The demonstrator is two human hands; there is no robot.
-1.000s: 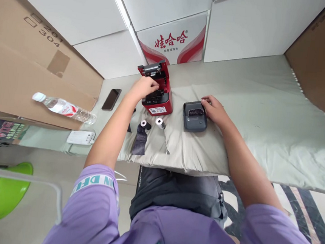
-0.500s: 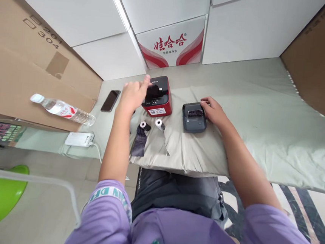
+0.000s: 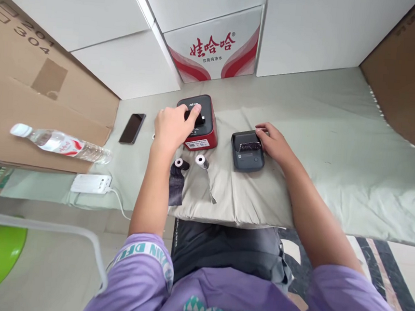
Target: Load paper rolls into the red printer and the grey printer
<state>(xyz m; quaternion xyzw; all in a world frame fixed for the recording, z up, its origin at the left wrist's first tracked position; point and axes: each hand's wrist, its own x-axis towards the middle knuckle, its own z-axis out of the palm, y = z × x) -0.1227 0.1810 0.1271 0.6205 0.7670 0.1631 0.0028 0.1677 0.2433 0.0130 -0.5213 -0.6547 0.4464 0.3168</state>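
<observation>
My left hand (image 3: 175, 126) reaches over the top of a red and black box-shaped printer (image 3: 213, 137). Its thumb and fingers close around a glossy black strip (image 3: 199, 120) at the printer's top; the fingertips are partly hidden. On the right, my right hand (image 3: 272, 141) curls its fingers round the upper right corner of a dark grey portable printer (image 3: 246, 161), steadying against its side. A dark crumpled strip (image 3: 250, 146) shows at that printer's slot. Two small paper rolls lie in front of the red printer: one with a dark tail (image 3: 177, 184), one with a narrow tail (image 3: 201, 161).
A phone (image 3: 132, 128) lies left of my left hand. A water bottle (image 3: 61, 143) lies beside the cardboard box (image 3: 12, 95), with a cabled white power bank (image 3: 90, 183) near the cloth's front edge. White boxes (image 3: 294, 32) line the back.
My left hand has moved slightly right and down, its thumb and fingers drawing together on the black strip. My right hand stays at the grey printer's corner. The view has shifted a little.
</observation>
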